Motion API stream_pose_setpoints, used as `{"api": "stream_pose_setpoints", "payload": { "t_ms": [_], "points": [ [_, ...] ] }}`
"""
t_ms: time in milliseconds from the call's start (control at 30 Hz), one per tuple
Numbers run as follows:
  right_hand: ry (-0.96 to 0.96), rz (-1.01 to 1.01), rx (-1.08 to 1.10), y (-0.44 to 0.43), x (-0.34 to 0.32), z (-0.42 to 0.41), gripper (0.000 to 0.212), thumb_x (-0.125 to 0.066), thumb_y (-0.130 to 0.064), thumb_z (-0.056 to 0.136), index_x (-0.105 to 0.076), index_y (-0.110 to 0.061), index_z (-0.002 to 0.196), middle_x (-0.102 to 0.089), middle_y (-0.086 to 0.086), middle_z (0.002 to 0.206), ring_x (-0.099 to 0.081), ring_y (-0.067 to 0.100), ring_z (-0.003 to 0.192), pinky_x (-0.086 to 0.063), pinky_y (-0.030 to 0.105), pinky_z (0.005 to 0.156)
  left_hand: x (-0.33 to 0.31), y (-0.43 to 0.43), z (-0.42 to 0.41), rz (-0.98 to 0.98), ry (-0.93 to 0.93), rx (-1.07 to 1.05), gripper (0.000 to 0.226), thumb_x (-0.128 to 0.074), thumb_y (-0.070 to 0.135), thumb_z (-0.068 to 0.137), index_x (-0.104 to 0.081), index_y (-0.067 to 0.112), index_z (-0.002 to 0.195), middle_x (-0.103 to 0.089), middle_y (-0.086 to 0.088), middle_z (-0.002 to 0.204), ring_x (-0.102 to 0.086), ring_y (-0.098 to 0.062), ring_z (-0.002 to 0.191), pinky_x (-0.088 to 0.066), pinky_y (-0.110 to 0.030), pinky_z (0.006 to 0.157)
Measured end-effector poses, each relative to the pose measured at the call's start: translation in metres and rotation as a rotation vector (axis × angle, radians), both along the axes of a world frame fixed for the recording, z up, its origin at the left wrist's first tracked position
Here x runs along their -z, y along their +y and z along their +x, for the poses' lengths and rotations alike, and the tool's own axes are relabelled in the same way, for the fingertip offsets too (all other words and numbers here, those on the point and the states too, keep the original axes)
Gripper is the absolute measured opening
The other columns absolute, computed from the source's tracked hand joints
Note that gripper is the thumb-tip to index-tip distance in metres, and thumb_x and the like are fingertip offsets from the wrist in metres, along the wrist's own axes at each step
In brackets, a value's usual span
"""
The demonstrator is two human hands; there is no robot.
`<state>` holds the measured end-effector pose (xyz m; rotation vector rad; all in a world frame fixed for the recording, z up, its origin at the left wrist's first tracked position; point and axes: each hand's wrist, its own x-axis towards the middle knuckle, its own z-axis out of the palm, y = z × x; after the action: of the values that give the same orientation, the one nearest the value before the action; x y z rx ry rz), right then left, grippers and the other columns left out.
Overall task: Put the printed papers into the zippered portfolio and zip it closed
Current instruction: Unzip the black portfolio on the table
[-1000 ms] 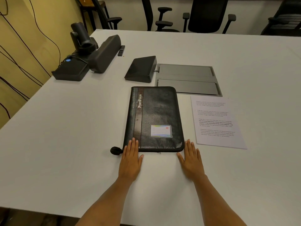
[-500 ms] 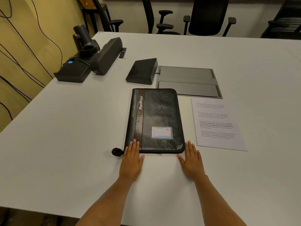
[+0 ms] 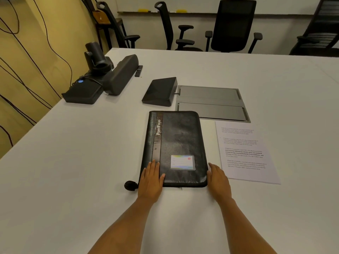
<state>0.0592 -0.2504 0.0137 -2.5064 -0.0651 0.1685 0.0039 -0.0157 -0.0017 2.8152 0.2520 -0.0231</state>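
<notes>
A black zippered portfolio lies closed on the white table, spine to the left, with a card window near its front. Its round zipper pull sticks out at the front left corner. The printed papers lie flat just right of it. My left hand rests flat on the portfolio's front left corner, fingers straight. My right hand lies flat on the table against the front right corner, between portfolio and papers.
A dark wedge-shaped device and a grey table hatch sit behind the portfolio. A camera with speaker bar stands at the far left. Office chairs line the far edge. Cables hang on the yellow wall.
Both hands have slid forward a little; the left hand's fingers now lie on the portfolio cover and the right hand sits beside its corner. The view has tilted up.
</notes>
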Motion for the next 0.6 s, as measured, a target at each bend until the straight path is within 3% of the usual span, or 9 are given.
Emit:
{"api": "stream_pose_setpoints", "payload": {
  "t_ms": [100, 300, 367, 433, 500, 600],
  "points": [
    [-0.011, 0.0, -0.044, 0.008, 0.002, 0.017, 0.045, -0.035, -0.029, 0.099, -0.033, -0.013, 0.141, -0.042, 0.008, 0.144, -0.042, 0.025, 0.13, -0.035, 0.035, 0.107, -0.006, 0.003, 0.018, -0.004, 0.001, 0.001, 0.116, 0.039, 0.069, 0.06, -0.011, 0.013, 0.149, -0.009, -0.005, 0.158, -0.006, -0.019, 0.147, -0.001, -0.03, 0.117],
    [-0.015, -0.124, -0.113, 0.022, 0.002, 0.057, 0.049, -0.036, -0.026, 0.099, -0.024, -0.014, 0.145, -0.029, 0.007, 0.152, -0.032, 0.023, 0.138, -0.029, 0.036, 0.112, -0.014, 0.008, 0.061, 0.013, 0.069, 0.001, 0.06, -0.01, 0.046, 0.097, -0.009, 0.015, 0.149, -0.004, -0.005, 0.159, -0.002, -0.018, 0.147, -0.002, -0.033, 0.119],
    [-0.017, -0.143, -0.12, 0.027, 0.003, 0.073, 0.05, -0.035, -0.026, 0.099, -0.023, -0.014, 0.145, -0.026, 0.007, 0.153, -0.029, 0.023, 0.139, -0.028, 0.037, 0.113, -0.011, 0.011, 0.074, 0.014, 0.072, 0.004, 0.057, -0.018, 0.042, 0.1, -0.008, 0.015, 0.149, -0.003, -0.005, 0.159, -0.001, -0.018, 0.147, 0.0, -0.033, 0.119],
    [-0.029, -0.143, -0.127, 0.032, 0.005, 0.09, 0.05, -0.035, -0.027, 0.099, -0.022, -0.014, 0.146, -0.024, 0.008, 0.154, -0.028, 0.024, 0.139, -0.027, 0.038, 0.113, -0.007, 0.015, 0.087, 0.033, 0.05, 0.011, 0.068, 0.001, 0.053, 0.093, -0.008, 0.015, 0.149, -0.004, -0.005, 0.159, -0.001, -0.018, 0.147, 0.002, -0.033, 0.119],
    [-0.039, -0.149, -0.131, 0.038, 0.006, 0.107, 0.051, -0.034, -0.028, 0.099, -0.021, -0.013, 0.146, -0.021, 0.008, 0.155, -0.026, 0.024, 0.14, -0.025, 0.038, 0.114, -0.002, 0.019, 0.101, 0.035, 0.015, 0.015, 0.098, 0.03, 0.064, 0.072, -0.009, 0.016, 0.149, -0.006, -0.005, 0.158, -0.003, -0.018, 0.147, 0.005, -0.031, 0.116],
    [-0.058, -0.168, -0.129, 0.047, 0.009, 0.133, 0.052, -0.032, -0.03, 0.099, -0.019, -0.014, 0.147, -0.018, 0.008, 0.155, -0.021, 0.024, 0.142, -0.021, 0.036, 0.115, 0.005, 0.026, 0.126, 0.023, -0.025, -0.001, 0.105, 0.035, 0.064, 0.068, -0.013, 0.016, 0.148, -0.013, -0.006, 0.158, -0.008, -0.019, 0.147, 0.005, -0.031, 0.115]
  ]
}}
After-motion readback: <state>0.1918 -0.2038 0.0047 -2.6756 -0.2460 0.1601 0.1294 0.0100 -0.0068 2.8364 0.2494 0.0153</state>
